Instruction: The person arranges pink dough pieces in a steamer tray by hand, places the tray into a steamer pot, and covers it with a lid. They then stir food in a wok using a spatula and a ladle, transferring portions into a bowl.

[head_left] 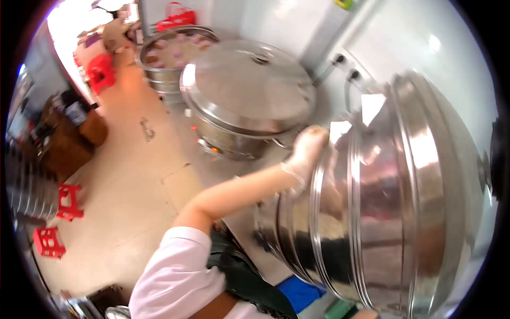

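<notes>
The stacked steamer [380,207] and the domed lid [244,85] are smooth, glossy metal; the stools [49,242] are red plastic, and the blue cloth [299,293] looks matt, though blurred.

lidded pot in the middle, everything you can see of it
The pot is round, silvery, apparently steel, upright, with a shiny domed lid on, a knob on top and a side loop handle. An orange light glows low down. It stands on the counter beside the tall steamer; the left hand is close to its handle.
</notes>
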{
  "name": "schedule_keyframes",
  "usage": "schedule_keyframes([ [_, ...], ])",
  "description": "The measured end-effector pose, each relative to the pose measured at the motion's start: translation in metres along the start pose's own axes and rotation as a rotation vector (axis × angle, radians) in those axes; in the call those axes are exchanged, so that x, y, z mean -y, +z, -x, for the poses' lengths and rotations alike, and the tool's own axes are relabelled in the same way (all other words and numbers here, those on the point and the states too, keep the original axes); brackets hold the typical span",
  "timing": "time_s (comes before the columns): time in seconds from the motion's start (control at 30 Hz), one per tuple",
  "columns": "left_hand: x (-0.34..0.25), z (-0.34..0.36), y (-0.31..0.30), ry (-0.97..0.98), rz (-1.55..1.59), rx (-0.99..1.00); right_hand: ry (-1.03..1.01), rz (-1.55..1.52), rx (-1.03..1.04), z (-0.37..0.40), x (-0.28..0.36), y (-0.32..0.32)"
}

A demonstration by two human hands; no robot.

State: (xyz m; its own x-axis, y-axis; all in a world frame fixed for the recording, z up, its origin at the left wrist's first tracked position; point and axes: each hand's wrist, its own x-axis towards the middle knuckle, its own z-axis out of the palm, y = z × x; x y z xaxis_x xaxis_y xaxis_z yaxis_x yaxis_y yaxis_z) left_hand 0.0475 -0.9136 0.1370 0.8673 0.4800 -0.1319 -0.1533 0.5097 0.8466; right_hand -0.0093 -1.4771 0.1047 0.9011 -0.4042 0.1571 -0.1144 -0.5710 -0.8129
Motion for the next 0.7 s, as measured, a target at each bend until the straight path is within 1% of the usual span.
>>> schedule_keyframes([
  [0.07, 0.017, -0.013, -0.005, 0.081, -0.045, 0.063, -0.006, 0.05, -0.019, 0.011, 0.01, 0.019],
  [0.13, 0.014, -0.009, 0.004, -0.002, 0.092, -0.07, -0.019, 0.1, -0.041, 0.022, 0.021, 0.037],
  [0.2, 0.015, -0.015, 0.001, 0.05, -0.046, -0.026, -0.028, 0.115, -0.059, 0.03, 0.029, 0.054],
  [0.27, 0.009, -0.012, 0.004, -0.074, 0.075, 0.023, -0.035, 0.109, -0.065, 0.038, 0.036, 0.072],
  [0.3, 0.004, -0.009, 0.004, -0.051, 0.079, 0.028, -0.035, 0.107, -0.066, 0.042, 0.038, 0.077],
  [0.33, 0.006, -0.011, 0.003, -0.021, 0.016, 0.024, -0.036, 0.099, -0.064, 0.046, 0.037, 0.083],
  [0.37, 0.02, -0.019, 0.004, 0.055, -0.065, -0.039, -0.034, 0.094, -0.062, 0.049, 0.039, 0.087],
  [0.4, 0.015, -0.015, 0.002, 0.125, -0.144, -0.099, -0.034, 0.081, -0.059, 0.053, 0.039, 0.091],
  [0.43, 0.013, -0.008, -0.007, 0.053, -0.106, -0.002, -0.034, 0.069, -0.056, 0.056, 0.037, 0.093],
  [0.47, 0.033, -0.016, -0.015, 0.18, -0.188, 0.006, -0.03, 0.046, -0.06, 0.059, 0.032, 0.091],
  [0.5, 0.001, 0.014, -0.03, 0.083, -0.077, 0.028, -0.025, 0.017, -0.055, 0.064, 0.026, 0.092],
  [0.53, -0.005, 0.031, -0.05, 0.138, -0.117, 0.001, -0.013, -0.011, -0.056, 0.069, 0.017, 0.09],
  [0.57, 0.028, 0.03, -0.072, 0.402, -0.113, -0.018, 0.007, -0.038, -0.065, 0.078, 0.01, 0.088],
  [0.6, 0.038, 0.044, -0.095, 0.584, -0.187, -0.039, 0.041, -0.067, -0.085, 0.092, 0.005, 0.084],
  [0.67, 0.078, 0.065, -0.134, 0.526, -0.373, -0.089, 0.104, -0.125, -0.125, 0.121, -0.005, 0.084],
  [0.7, 0.108, 0.076, -0.15, 0.455, -0.401, -0.058, 0.133, -0.16, -0.138, 0.135, -0.011, 0.089],
])
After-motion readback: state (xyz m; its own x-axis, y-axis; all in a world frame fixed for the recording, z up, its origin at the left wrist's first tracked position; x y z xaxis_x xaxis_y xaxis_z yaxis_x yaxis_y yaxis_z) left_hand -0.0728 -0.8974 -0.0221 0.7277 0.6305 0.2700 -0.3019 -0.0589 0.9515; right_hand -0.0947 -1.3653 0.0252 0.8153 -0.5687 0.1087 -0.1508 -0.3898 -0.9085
